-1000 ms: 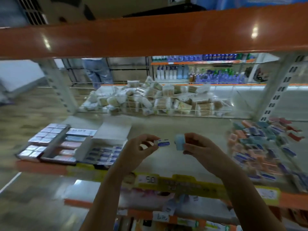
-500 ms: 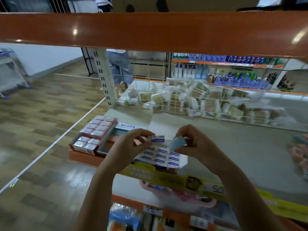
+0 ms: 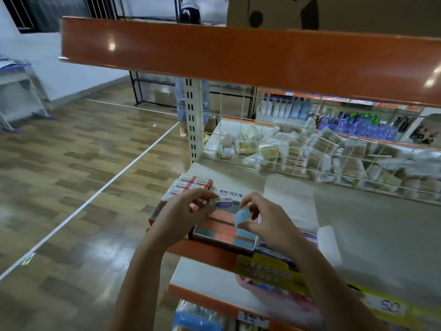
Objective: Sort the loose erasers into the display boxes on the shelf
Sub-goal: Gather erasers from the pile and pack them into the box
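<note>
My left hand point(image 3: 185, 215) pinches a white eraser with a blue sleeve point(image 3: 223, 202) at its fingertips. My right hand point(image 3: 265, 222) pinches a light blue eraser point(image 3: 240, 218). Both hands hover over an open display box point(image 3: 225, 231) of pink and blue erasers at the shelf's left end. Left of it sits a box of red-and-white eraser packs point(image 3: 191, 183). A box of white, blue-sleeved erasers point(image 3: 307, 236) shows partly behind my right wrist.
The grey shelf board point(image 3: 381, 230) stretches right, with a wire basket point(image 3: 310, 151) of wrapped packets behind it. An orange upper shelf point(image 3: 238, 53) hangs overhead. Yellow price labels point(image 3: 274, 271) line the front edge. A person's legs point(image 3: 183, 103) stand behind the upright post.
The view has swung left along the shelf. Both hands, still holding their erasers, have moved from over the blue-sleeved box to over the pink and blue box.
</note>
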A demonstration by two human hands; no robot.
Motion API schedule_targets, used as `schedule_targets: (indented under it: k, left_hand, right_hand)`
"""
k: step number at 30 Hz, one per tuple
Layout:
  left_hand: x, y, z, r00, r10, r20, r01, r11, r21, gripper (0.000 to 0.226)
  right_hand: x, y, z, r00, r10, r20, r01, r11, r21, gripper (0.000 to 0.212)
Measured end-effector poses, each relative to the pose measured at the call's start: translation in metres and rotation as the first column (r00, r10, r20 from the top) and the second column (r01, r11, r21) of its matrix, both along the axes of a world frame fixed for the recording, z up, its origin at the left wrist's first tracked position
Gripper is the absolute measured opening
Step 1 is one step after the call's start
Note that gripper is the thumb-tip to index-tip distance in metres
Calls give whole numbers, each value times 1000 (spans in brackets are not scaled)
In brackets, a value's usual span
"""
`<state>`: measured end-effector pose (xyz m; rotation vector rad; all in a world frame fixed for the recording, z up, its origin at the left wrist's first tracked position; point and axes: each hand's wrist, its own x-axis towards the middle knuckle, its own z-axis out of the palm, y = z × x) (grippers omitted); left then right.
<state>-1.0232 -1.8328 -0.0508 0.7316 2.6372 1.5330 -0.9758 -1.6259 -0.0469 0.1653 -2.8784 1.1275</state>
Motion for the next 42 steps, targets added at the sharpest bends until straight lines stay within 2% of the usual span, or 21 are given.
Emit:
schedule_targets:
  k: [10, 15, 24, 30, 34, 39, 42]
  left_hand:
    - [24, -35, -12, 984, 174, 50, -175, 984, 30, 34]
    - [27, -45, -15, 972, 227, 68, -229, 973, 33, 32]
    - [-10, -66, -16, 982, 180, 48, -179, 984, -18, 30]
    - [-38, -90, -13, 995, 81, 55, -79, 996, -41, 21]
    - [-51, -94, -9, 997, -8, 76, 11, 999, -42, 25]
    - [-59, -90, -6, 992, -96, 80, 99, 994, -35, 22]
    - [-63, -88, -9, 985, -156, 69, 160, 986, -45, 25]
  right_hand:
    - [-27, -26, -21, 996, 89, -21, -77, 936, 343, 33]
    - [-35, -37, -32, 995, 83, -62, -37, 844, 535, 39]
    - [-50, -61, -29, 996, 81, -26, -59, 878, 475, 38]
    - [-49, -75, -34, 999, -36, -14, 38, 912, 408, 37]
    - [-39, -79, -36, 989, -148, -29, 148, 920, 364, 29]
    - [-33, -86, -32, 976, -210, -55, 216, 912, 347, 22]
    - [-32, -92, -34, 964, -265, -20, 256, 904, 342, 22]
